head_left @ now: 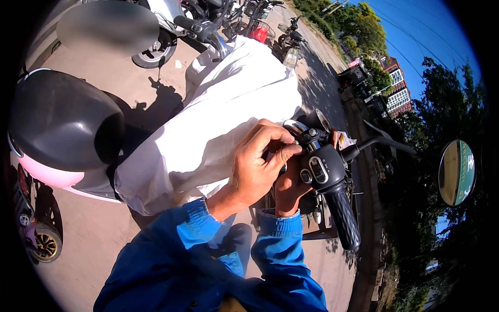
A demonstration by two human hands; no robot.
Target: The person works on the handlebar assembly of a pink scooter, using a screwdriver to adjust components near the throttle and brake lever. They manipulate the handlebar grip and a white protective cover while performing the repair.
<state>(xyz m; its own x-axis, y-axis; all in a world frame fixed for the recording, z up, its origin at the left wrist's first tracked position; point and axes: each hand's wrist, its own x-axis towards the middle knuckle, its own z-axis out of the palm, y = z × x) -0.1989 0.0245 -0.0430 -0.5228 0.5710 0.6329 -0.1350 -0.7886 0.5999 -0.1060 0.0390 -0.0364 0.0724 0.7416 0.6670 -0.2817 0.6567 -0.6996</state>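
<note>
Handlebar control housing (326,167), black, sits right of centre in the frame, left hand (254,162) curled at its inner edge, right hand (289,188) partly hidden beneath, hold of either cannot be told; cramped fingers might slip and press a side button (305,177).

Handlebar tube (295,126) — smooth, glossy metal

The head-worn fisheye camera looks steeply down, close above the bare left hand (253,164) and bare right hand (292,181), tilted, deep-blue sky (439,23) upper right.
</note>
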